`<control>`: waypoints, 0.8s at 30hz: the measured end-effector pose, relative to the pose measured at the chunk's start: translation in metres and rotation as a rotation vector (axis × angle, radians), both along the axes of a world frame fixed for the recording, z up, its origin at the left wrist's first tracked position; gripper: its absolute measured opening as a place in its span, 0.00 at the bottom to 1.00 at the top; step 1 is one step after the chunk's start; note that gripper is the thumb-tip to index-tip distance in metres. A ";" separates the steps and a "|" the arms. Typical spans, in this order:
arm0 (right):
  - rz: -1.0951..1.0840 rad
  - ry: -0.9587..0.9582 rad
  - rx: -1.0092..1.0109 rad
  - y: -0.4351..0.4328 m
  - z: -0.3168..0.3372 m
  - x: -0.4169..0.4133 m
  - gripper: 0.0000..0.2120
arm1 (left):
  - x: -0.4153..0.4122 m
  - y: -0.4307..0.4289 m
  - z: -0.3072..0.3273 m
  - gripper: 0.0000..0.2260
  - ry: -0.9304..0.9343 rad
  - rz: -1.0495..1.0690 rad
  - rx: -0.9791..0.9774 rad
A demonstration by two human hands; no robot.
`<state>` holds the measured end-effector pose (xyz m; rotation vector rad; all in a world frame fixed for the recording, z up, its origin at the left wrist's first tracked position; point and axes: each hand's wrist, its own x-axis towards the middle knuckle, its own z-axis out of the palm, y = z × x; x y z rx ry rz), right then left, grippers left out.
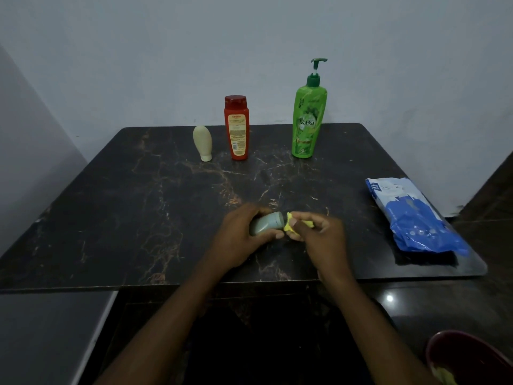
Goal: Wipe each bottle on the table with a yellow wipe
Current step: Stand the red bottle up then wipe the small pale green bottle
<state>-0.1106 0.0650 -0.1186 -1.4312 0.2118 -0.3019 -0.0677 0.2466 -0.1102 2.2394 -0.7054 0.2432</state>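
Dark table (111, 218), grey bottle (268, 224), yellow wipe (288, 223)

- "Vatika" is printed in white letters on the front of the green bottle (308, 120); the vertical word above it cannot be read.
- A red heading is seen on the label of the red bottle (236, 129), but it is too small to be read.
- On the blue pack (410, 215), only the letters "nee" can be made out.

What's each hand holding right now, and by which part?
The left hand grips the small grey bottle around its body, one end sticking out. The right hand pinches the crumpled yellow wipe against that end.
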 end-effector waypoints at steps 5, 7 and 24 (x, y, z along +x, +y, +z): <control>-0.025 -0.043 -0.121 -0.015 -0.006 -0.004 0.08 | 0.012 0.009 -0.003 0.25 -0.025 -0.018 0.291; -0.021 -0.106 -0.292 -0.013 -0.010 -0.008 0.08 | 0.014 0.009 -0.006 0.27 -0.062 0.008 0.333; 0.019 -0.429 -1.037 0.008 -0.001 -0.009 0.06 | 0.018 0.009 -0.012 0.25 -0.100 0.084 0.255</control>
